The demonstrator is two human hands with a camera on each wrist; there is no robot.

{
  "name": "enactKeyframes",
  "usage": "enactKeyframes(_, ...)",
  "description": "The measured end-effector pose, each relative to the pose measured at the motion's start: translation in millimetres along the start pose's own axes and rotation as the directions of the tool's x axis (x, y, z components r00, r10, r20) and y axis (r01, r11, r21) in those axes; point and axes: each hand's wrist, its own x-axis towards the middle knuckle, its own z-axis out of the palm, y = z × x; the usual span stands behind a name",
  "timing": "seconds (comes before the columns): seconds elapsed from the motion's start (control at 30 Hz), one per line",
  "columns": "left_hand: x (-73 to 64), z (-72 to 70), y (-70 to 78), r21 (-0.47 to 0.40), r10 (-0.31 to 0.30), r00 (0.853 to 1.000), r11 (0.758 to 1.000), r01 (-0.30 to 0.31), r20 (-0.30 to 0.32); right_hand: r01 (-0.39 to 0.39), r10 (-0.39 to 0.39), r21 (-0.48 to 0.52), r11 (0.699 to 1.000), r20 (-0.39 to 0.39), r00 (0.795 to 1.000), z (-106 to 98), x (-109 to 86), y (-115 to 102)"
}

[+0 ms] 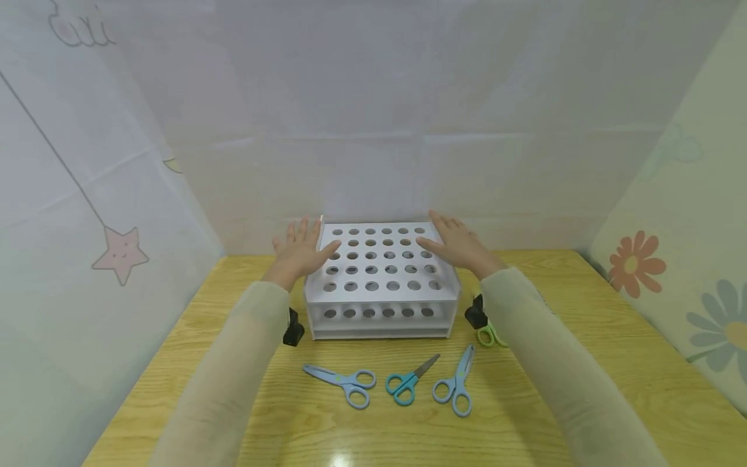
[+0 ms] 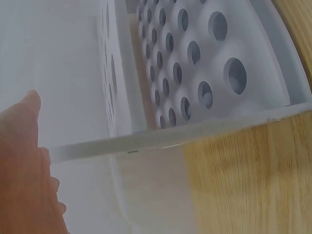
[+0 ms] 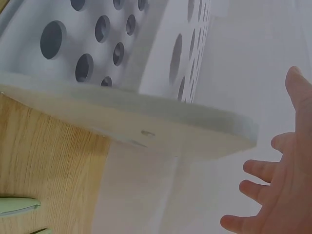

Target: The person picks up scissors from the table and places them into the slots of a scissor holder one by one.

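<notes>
A white rack [image 1: 382, 295] with rows of round holes stands on the wooden table, in the middle of the head view. My left hand [image 1: 300, 250] is at its left side panel, fingers spread and thumb towards the holes. At the right side panel, my right hand [image 1: 461, 246] has straight fingers and its thumb over the top. In the left wrist view the left hand [image 2: 22, 180] is by the panel's end; contact is unclear. The right wrist view shows a gap between the right hand [image 3: 287, 190] and the side panel [image 3: 195, 126]. Neither hand holds anything.
In front of the rack lie light-blue scissors [image 1: 341, 378], teal scissors [image 1: 404, 386] and a second light-blue pair [image 1: 458, 383]. Green-handled scissors [image 1: 486, 335] are partly hidden by the right sleeve. A pale cloth [image 1: 373, 130] hangs behind the table.
</notes>
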Motion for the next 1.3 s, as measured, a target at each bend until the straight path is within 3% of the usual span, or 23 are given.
enactKeyframes(0.4, -4.4, 4.6, -11.5, -0.007, 0.004, 1.000, 1.000, -0.004, 0.007, 0.011, -0.010, 0.061, 0.998, -0.010, 1.000, 2, -9.8, 13)
enactKeyframes(0.8, -11.7, 8.5, -22.9, 0.000, 0.057, 0.998, 0.998, -0.057, -0.001, -0.014, 0.015, 0.106, 0.994, -0.005, 1.000, 2, -23.0, 26)
enactKeyframes(1.3, -22.7, 13.9, -25.6, 0.030, 0.101, 0.995, 0.994, -0.101, 0.005, 0.001, 0.001, 0.137, 0.991, -0.015, 1.000, 4, -38.4, 45)
